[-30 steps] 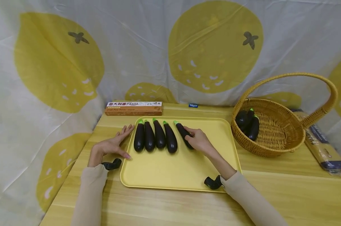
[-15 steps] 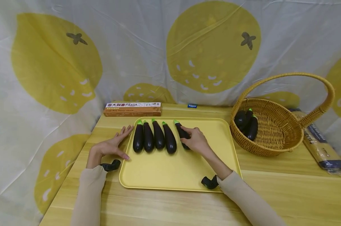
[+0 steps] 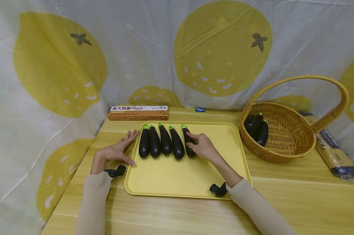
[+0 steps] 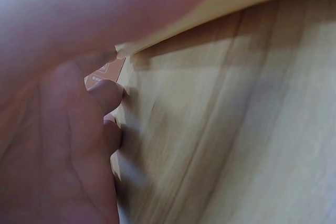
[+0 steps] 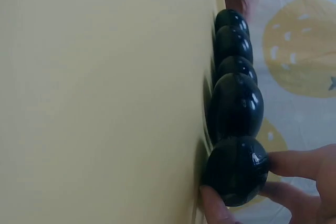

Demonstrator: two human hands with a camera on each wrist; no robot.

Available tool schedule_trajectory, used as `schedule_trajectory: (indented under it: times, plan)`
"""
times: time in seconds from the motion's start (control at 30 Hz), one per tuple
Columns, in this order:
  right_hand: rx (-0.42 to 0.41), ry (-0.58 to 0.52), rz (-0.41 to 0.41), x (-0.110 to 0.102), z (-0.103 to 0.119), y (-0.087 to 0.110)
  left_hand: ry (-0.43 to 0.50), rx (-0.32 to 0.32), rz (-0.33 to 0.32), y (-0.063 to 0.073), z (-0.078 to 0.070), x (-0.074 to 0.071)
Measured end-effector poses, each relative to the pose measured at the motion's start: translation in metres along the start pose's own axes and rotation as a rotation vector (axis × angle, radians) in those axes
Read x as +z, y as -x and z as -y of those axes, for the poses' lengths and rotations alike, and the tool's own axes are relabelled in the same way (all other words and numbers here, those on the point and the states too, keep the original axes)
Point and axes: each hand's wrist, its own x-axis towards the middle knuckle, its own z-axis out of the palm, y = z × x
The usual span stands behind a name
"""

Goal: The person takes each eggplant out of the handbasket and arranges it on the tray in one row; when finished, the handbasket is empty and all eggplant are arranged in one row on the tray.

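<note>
My right hand point(image 3: 204, 146) pinches a dark purple eggplant point(image 3: 189, 143) with a green stem, between thumb and fingers, on the yellow tray point(image 3: 165, 179). In the right wrist view this eggplant point(image 5: 236, 171) is the nearest of a row, close against its neighbour point(image 5: 236, 106). Several more eggplants point(image 3: 166, 140) lie side by side to its left, stems toward the back. At the tray's left edge, my left hand point(image 3: 116, 151) has its fingers spread, with the thumb on the rim. The left wrist view shows the palm point(image 4: 58, 140) beside the wooden table.
A wicker basket point(image 3: 282, 156) with a tall handle stands right of the tray, several eggplants point(image 3: 263, 133) inside. Behind it lies a plastic-wrapped pack point(image 3: 336, 153). A pasta box point(image 3: 138, 113) and a small blue packet point(image 3: 200, 109) sit at the back, before a lemon-print curtain point(image 3: 153, 49).
The eggplant under my right hand has turned from a slant to nearly parallel with the row, its lower end shifting left. My left hand stays at the tray's edge.
</note>
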Motion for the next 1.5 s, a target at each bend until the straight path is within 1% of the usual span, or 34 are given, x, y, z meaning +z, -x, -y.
schedule_trajectory:
  times: [0.13, 0.3, 0.47, 0.73, 0.9, 0.97, 1.03, 1.13, 1.2, 1.33, 1.4, 1.5]
  plan:
    - [0.021, -0.020, 0.005, 0.001, 0.002, 0.002, 0.000, -0.006, -0.002, 0.000, 0.000, 0.000]
    - [0.025, -0.025, 0.028, 0.002, 0.004, 0.003, 0.005, -0.008, -0.003, -0.001, 0.001, 0.000]
    - [0.034, -0.031, 0.012, 0.002, 0.004, 0.004, 0.008, -0.011, -0.005, -0.001, 0.002, 0.001]
    - [0.021, -0.019, -0.019, 0.003, 0.003, 0.005, 0.016, -0.008, -0.004, -0.002, 0.001, 0.001]
    - [0.011, -0.011, 0.013, -0.004, 0.003, 0.009, 0.015, -0.011, -0.006, -0.001, 0.002, 0.001]
    - [0.018, -0.025, 0.028, -0.012, 0.003, 0.013, 0.012, -0.013, -0.006, -0.001, 0.002, 0.000]
    - [0.013, -0.043, 0.041, -0.025, 0.001, 0.020, 0.013, -0.012, -0.006, -0.001, 0.001, 0.000]
    - [-0.019, -0.044, 0.043, -0.051, -0.004, 0.033, 0.016, -0.011, -0.004, -0.003, 0.001, 0.000]
    - [-0.055, -0.031, 0.039, -0.071, -0.008, 0.044, 0.015, -0.008, -0.003, -0.003, 0.000, 0.000]
    - [-0.085, 0.029, -0.018, -0.115, -0.017, 0.067, 0.016, -0.010, -0.002, -0.003, 0.000, 0.000]
    - [-0.062, 0.044, -0.056, -0.135, -0.022, 0.078, 0.017, -0.017, -0.002, -0.002, 0.000, 0.000]
    - [-0.002, 0.042, -0.123, -0.163, -0.035, 0.091, 0.015, -0.021, -0.004, -0.001, 0.000, 0.000]
